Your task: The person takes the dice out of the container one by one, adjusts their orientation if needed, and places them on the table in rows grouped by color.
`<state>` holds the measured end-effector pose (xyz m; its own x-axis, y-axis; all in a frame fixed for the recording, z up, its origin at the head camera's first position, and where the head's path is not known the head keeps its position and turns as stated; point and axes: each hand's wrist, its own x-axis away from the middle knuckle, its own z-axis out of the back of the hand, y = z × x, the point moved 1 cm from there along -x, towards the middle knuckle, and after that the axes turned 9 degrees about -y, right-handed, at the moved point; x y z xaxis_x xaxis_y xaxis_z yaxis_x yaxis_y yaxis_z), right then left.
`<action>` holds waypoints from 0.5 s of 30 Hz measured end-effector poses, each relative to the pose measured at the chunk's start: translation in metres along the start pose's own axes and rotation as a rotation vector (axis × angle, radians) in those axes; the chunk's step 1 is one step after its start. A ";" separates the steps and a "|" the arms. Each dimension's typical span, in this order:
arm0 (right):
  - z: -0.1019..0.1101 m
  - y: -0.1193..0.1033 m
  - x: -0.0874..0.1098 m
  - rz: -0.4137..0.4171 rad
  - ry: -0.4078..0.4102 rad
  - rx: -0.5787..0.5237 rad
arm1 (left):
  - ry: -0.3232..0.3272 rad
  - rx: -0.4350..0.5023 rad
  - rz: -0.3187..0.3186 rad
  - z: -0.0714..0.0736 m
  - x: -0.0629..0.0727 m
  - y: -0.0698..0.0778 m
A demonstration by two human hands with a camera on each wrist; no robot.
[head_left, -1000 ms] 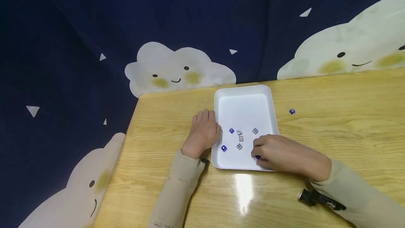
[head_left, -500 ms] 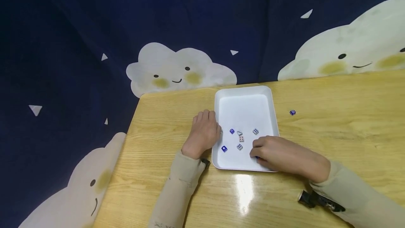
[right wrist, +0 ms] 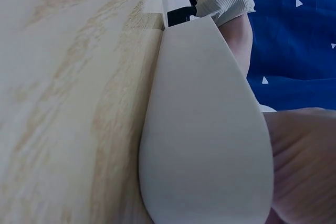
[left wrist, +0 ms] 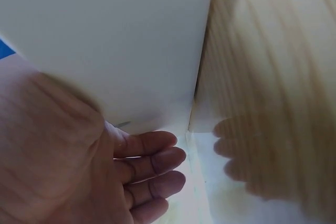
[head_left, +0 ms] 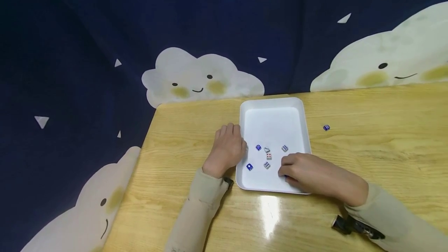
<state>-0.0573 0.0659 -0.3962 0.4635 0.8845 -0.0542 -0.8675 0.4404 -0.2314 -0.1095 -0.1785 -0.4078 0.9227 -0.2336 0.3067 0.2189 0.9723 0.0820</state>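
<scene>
A white tray [head_left: 271, 123] lies on the wooden table. In the head view my left hand [head_left: 226, 147] grips its left rim, the thumb over the edge. The left wrist view shows that hand's fingers [left wrist: 157, 161] curled by the tray's outer wall. My right hand [head_left: 301, 170] reaches over the tray's near right corner and pinches a blue die, mostly hidden under the fingers. Inside the tray lie a blue die [head_left: 258, 147], another blue die [head_left: 249, 167], a white die with red pips [head_left: 268, 156] and several other white dice [head_left: 285, 148].
One blue die [head_left: 326, 127] lies on the table [head_left: 367, 139] to the right of the tray. Behind the table hangs a dark blue curtain [head_left: 210, 18] printed with clouds and triangles. The right wrist view holds mostly the tray's outer wall [right wrist: 205, 129].
The right hand's fingers now cover more of the blue die they pinch. The whole scene has shifted slightly down in the head view. The left hand keeps its place on the rim.
</scene>
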 end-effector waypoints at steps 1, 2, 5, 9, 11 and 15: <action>0.000 0.000 0.000 -0.001 0.002 0.003 | 0.001 -0.001 0.000 0.000 0.000 0.000; 0.000 0.000 0.000 -0.002 0.004 0.005 | 0.004 -0.003 0.000 0.001 0.000 0.000; 0.001 0.000 0.001 -0.006 0.008 0.003 | 0.007 -0.003 -0.007 0.001 0.000 0.001; 0.005 0.002 0.003 -0.006 0.017 -0.006 | 0.000 0.006 -0.003 0.000 -0.001 0.001; 0.008 0.004 0.004 -0.007 0.026 -0.004 | -0.001 0.011 0.004 0.000 -0.001 0.001; 0.013 0.007 0.005 -0.009 0.041 -0.004 | -0.002 0.019 0.006 0.000 0.000 0.000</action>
<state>-0.0635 0.0754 -0.3854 0.4786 0.8733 -0.0915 -0.8624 0.4478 -0.2361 -0.1097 -0.1788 -0.4083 0.9233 -0.2274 0.3096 0.2068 0.9734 0.0983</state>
